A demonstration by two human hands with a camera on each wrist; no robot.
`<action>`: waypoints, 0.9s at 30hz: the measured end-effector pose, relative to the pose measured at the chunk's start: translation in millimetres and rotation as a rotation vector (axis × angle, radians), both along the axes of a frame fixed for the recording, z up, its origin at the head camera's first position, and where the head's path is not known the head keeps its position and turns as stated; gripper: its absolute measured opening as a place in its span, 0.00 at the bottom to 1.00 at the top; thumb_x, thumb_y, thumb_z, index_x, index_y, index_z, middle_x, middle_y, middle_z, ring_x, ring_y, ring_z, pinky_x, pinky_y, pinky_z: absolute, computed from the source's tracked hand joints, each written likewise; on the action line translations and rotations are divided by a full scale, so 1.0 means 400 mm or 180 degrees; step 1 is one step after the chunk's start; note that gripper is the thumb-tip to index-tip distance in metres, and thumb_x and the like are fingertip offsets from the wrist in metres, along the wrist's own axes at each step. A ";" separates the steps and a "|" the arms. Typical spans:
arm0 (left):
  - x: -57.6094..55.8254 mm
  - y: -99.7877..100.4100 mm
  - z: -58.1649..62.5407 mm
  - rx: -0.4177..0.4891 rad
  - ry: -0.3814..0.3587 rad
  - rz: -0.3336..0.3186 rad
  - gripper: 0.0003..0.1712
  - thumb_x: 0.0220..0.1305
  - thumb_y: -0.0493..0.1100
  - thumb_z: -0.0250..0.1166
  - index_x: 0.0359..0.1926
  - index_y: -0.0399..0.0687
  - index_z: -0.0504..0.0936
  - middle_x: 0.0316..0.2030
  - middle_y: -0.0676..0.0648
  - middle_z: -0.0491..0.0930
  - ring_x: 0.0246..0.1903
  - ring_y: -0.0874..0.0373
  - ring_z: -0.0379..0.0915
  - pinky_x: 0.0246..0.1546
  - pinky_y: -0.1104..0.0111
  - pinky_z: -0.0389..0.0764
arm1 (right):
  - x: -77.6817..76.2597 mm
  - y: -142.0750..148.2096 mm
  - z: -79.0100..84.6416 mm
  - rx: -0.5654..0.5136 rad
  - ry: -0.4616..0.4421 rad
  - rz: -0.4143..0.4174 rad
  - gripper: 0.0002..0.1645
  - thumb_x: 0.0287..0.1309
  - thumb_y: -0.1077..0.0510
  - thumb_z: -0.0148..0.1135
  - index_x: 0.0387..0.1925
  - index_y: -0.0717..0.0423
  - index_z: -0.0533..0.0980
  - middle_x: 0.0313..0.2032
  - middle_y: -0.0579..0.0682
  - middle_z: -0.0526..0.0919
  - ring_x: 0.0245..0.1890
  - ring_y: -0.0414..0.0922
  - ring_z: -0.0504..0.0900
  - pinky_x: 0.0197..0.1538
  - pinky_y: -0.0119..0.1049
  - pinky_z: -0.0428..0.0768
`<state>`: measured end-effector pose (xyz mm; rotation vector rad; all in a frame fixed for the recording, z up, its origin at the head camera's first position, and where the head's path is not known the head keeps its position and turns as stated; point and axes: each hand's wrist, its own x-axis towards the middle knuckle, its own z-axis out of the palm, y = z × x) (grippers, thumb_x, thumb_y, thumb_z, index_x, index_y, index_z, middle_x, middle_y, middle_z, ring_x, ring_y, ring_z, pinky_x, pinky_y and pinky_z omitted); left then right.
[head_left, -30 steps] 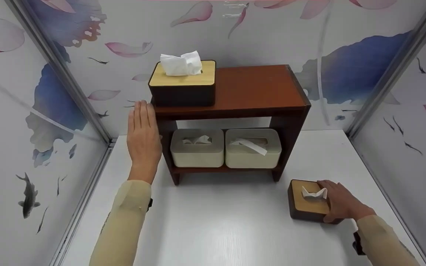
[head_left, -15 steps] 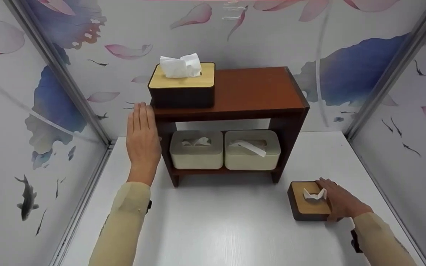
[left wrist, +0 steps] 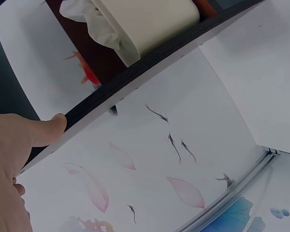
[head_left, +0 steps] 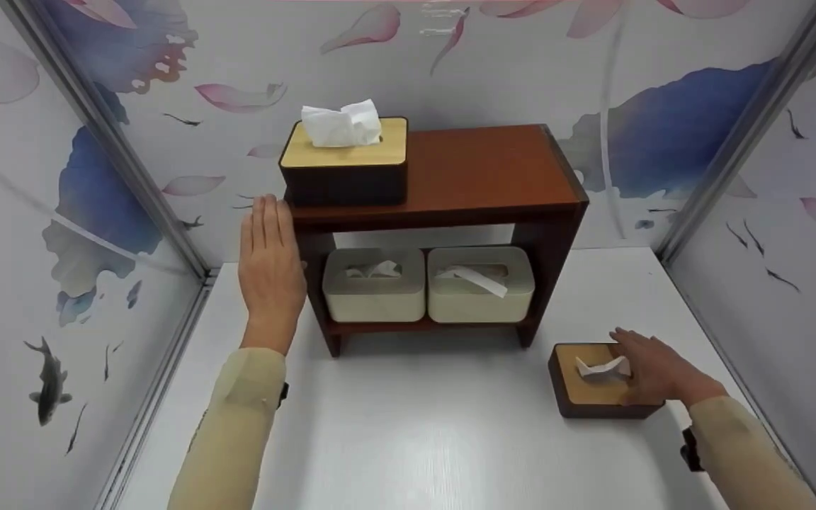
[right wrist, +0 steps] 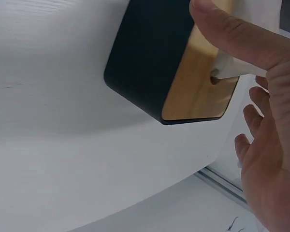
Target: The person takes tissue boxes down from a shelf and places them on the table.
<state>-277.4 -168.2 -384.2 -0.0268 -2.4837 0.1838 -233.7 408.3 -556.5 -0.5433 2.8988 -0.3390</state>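
Observation:
My left hand (head_left: pixel 271 273) lies with straight fingers along the left side of a reddish-brown two-tier wooden shelf (head_left: pixel 493 166). Its thumb touches the shelf's dark edge (left wrist: pixel 135 72) in the left wrist view. At the front right, my right hand (head_left: pixel 663 372) hovers over the right end of a dark tissue box with a wooden lid (head_left: pixel 581 386). In the right wrist view its thumb (right wrist: pixel 241 36) passes over the lid near the tissue, while the other fingers hang loosely bent beyond the box. The tissue box sits flat on the white table (head_left: pixel 408 439).
Another wood-lidded dark tissue box (head_left: pixel 348 184) stands on the shelf's top left. Two cream tissue boxes, a left one (head_left: pixel 374 301) and a right one (head_left: pixel 480 303), fill the lower tier. Printed white panels with metal frames (head_left: pixel 107 152) enclose the table.
My right hand has loosened from the tissue box's right end and risen slightly above it. The box has turned a little straighter. My left hand has stayed at the shelf's side.

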 end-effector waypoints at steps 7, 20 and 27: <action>0.000 -0.005 -0.003 0.0057 -0.0023 -0.0016 0.57 0.54 0.45 0.75 0.74 0.34 0.48 0.74 0.36 0.52 0.76 0.45 0.45 0.78 0.58 0.49 | -0.010 -0.037 0.051 -0.0116 0.0209 -0.0127 0.47 0.48 0.52 0.73 0.65 0.68 0.65 0.64 0.71 0.69 0.63 0.70 0.67 0.63 0.66 0.68; 0.001 -0.003 0.002 0.0043 -0.0124 0.0001 0.57 0.56 0.46 0.73 0.74 0.34 0.45 0.75 0.36 0.50 0.76 0.45 0.44 0.78 0.58 0.46 | -0.009 -0.182 0.112 -0.0166 0.0073 0.0306 0.30 0.57 0.55 0.67 0.60 0.64 0.74 0.57 0.61 0.80 0.59 0.62 0.76 0.60 0.59 0.75; 0.001 0.001 0.001 0.0060 -0.0047 -0.0046 0.56 0.55 0.45 0.73 0.74 0.33 0.47 0.74 0.35 0.51 0.76 0.45 0.45 0.78 0.58 0.48 | 0.009 -0.293 0.149 -0.0043 0.0163 0.0667 0.29 0.56 0.53 0.69 0.59 0.58 0.76 0.56 0.56 0.82 0.57 0.55 0.80 0.57 0.52 0.80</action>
